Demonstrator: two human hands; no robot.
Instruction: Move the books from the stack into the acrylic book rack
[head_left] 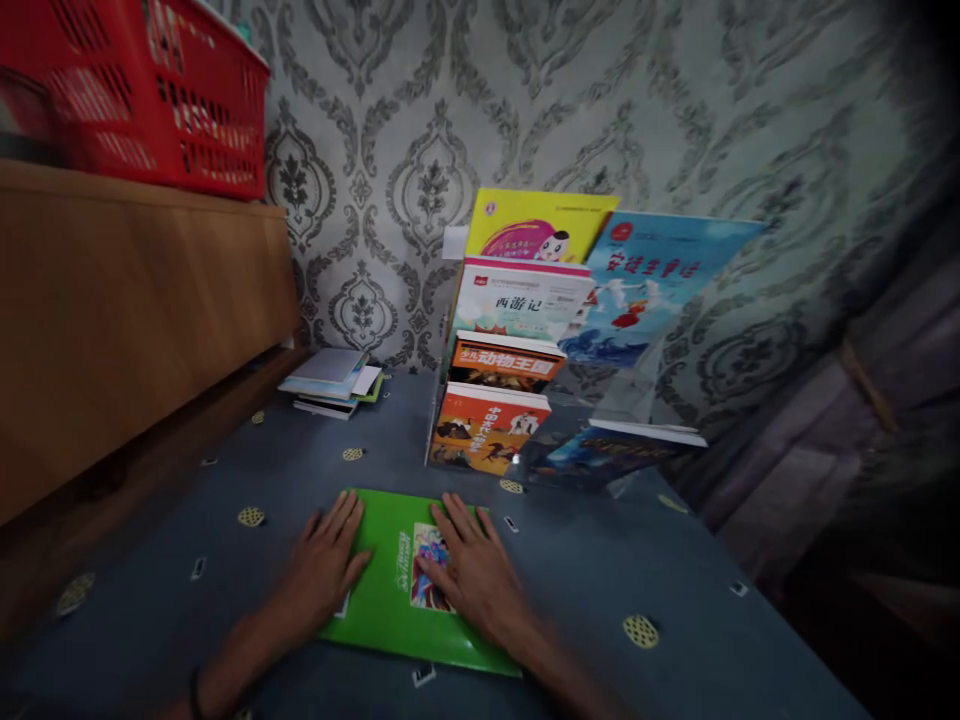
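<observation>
A bright green book [386, 600] with a colourful picture on its cover lies flat on the table in front of me. My left hand [328, 560] rests on its left edge, palm down, fingers stretched out. Over the right part of the cover lies my right hand [480, 575], fingers spread, covering some of the picture. Behind the book stands a clear display rack [431, 425] with upright books: an orange book [491, 430], a dark orange animal book [510, 365], a white book [517, 305], a yellow book [544, 225] and a blue book [652, 290].
Low on the rack's right side leans a dark blue book [615, 455]. A stack of thin books [330, 375] lies at the back left of the patterned table [570, 560]. A wooden cabinet [142, 330] borders the left, bearing a red basket [217, 120]. Papered wall stands behind.
</observation>
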